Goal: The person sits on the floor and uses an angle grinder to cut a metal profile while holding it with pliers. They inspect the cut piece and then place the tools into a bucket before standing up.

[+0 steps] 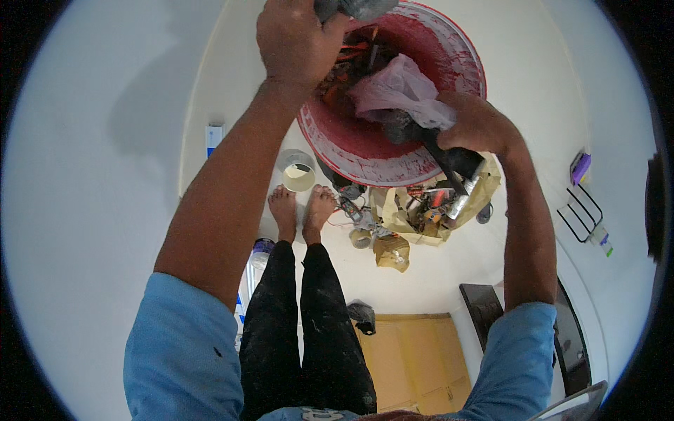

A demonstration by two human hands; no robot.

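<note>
A large round red tub point(382, 168) with whitish smears inside is in front of me, tools and debris lying in it. My left hand point(298, 42) is over its left edge, its fingers closed round a grey lump-like thing point(361, 7) that is cut off by the top of the picture. Inside the tub's right side, my right hand point(477, 126) grips a thin translucent plastic bag point(404, 88). Beside that bag, a dark object with a long black strip point(442, 165) hangs below the same hand over the rim; its kind is unclear.
Near my bare feet stands a white ring-shaped container point(298, 173). A torn brown paper sack point(393, 210) with assorted tools lies below the tub, with a tape roll point(361, 238) near it. Cardboard point(414, 358) covers part of the floor. A black wire rack point(583, 214) is at right.
</note>
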